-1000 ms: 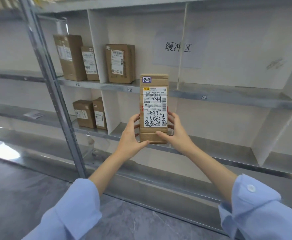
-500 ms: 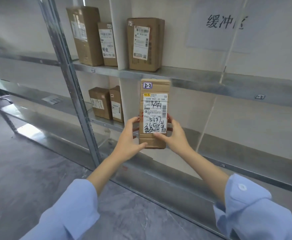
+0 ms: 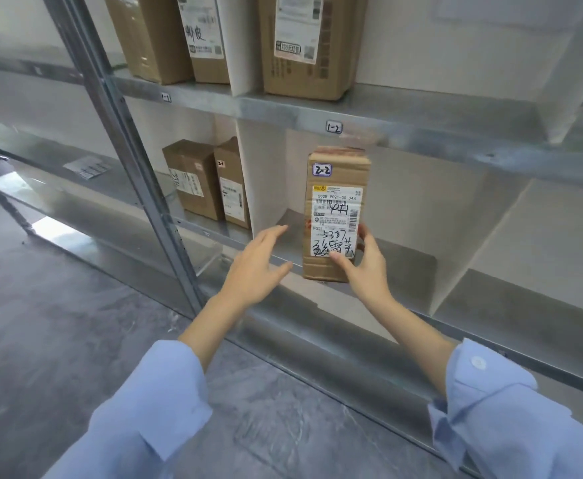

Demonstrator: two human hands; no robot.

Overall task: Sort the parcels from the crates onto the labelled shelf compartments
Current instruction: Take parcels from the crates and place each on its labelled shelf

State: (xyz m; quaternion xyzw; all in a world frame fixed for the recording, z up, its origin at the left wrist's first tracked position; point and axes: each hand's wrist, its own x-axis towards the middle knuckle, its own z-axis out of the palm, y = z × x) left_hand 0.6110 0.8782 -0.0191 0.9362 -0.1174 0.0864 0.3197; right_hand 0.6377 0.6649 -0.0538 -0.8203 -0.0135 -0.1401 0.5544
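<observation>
Cardboard: I count one tall parcel (image 3: 335, 219), tagged 2-2, white label (image 3: 338, 209) scrawled over, gripped by my right hand (image 3: 366, 271); left hand (image 3: 255, 267) slack, empty; five other parcels (image 3: 193, 188) shelved.

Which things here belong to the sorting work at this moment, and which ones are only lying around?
For the job:
parcel marked 2-2, gripped by the right hand
left hand, open beside it, not touching
shelf compartment behind the parcel

Just lying about:
paper sheet, far left
two shelved parcels left of the divider
upper-shelf parcels
</observation>
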